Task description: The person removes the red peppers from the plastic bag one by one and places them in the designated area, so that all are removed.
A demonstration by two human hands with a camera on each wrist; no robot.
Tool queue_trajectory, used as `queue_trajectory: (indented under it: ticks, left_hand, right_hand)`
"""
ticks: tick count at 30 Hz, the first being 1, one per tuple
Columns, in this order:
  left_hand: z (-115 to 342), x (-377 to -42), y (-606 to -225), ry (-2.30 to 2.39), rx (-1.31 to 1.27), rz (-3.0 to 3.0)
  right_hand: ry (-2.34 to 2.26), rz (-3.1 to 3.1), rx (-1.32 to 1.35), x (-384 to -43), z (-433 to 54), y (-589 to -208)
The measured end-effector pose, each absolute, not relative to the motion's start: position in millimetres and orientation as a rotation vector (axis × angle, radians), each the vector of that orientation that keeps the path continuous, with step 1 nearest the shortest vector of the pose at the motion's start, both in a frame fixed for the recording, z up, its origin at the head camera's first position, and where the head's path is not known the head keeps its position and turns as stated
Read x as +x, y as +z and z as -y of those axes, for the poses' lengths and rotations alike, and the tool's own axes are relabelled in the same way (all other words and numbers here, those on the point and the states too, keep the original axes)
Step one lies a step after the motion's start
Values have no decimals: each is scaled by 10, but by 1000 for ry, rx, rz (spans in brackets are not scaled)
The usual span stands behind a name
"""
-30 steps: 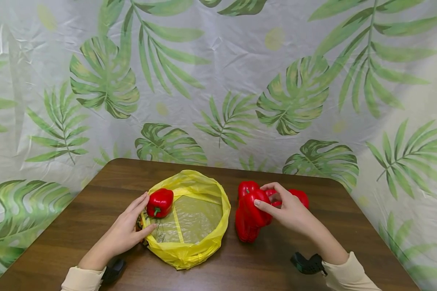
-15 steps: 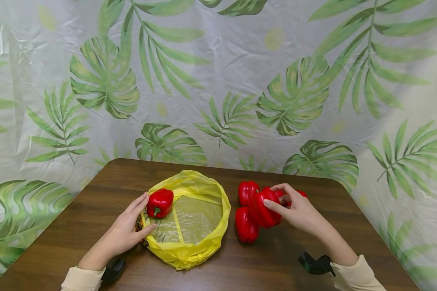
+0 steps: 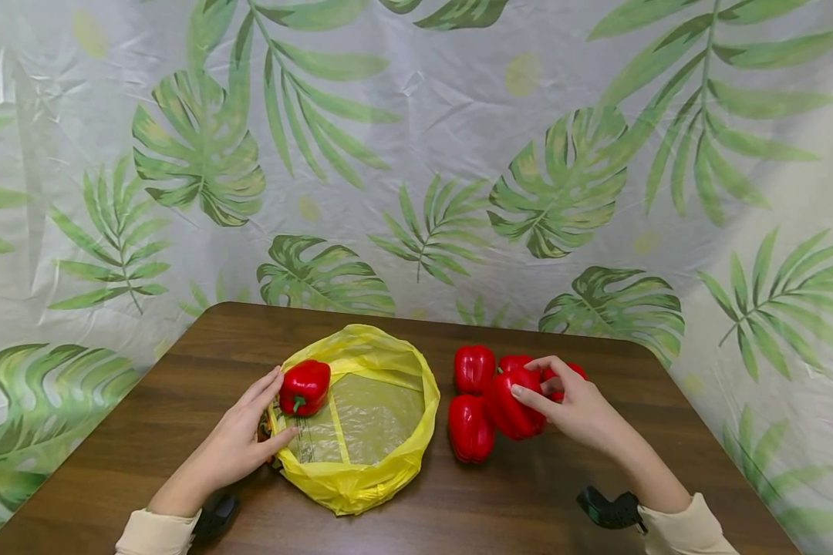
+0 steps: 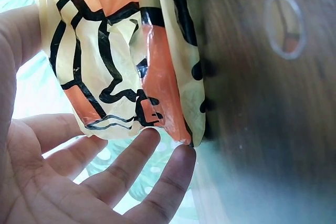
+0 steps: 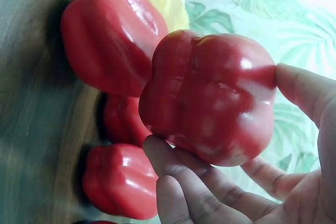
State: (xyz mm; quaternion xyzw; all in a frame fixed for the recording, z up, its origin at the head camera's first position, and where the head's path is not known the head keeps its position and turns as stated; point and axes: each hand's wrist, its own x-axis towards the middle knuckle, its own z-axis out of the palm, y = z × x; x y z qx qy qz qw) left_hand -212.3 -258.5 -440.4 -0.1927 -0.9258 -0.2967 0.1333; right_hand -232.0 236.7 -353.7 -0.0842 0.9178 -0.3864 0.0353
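My right hand [image 3: 572, 408] holds a red bell pepper [image 3: 512, 407] between thumb and fingers, to the right of a yellow plastic bag [image 3: 350, 493]. In the right wrist view the lobed bottom of this pepper [image 5: 210, 98] faces the camera, with other peppers behind it. The bag stands with its mouth spread wide, and one bell pepper [image 3: 307, 387] with a green stem shows inside at its left. Against the bag's left side rests my left hand [image 3: 232, 439], fingers extended. The left wrist view shows these fingers along the bag's orange-and-black printed side [image 4: 121, 56].
Several more bell peppers lie on the brown wooden table [image 3: 146, 401] right of the bag, including a near one [image 3: 470, 430] and a far one [image 3: 473, 368]. A leaf-patterned sheet [image 3: 416, 154] hangs behind the table. A black wrist device [image 3: 607, 509] sits on the right wrist.
My right hand has moved to the right and slightly down with the pepper, uncovering more of the near pepper on the table. My left hand and the bag have stayed put.
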Motion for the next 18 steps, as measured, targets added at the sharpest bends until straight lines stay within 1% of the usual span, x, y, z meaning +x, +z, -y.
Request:
queue_trajectory:
  ticks: [18]
  left_hand:
    - [2580,-2121,-4400,-857,-553,2678]
  right_hand:
    - [-1082,-2850,-169,-2339,-2520,-3662]
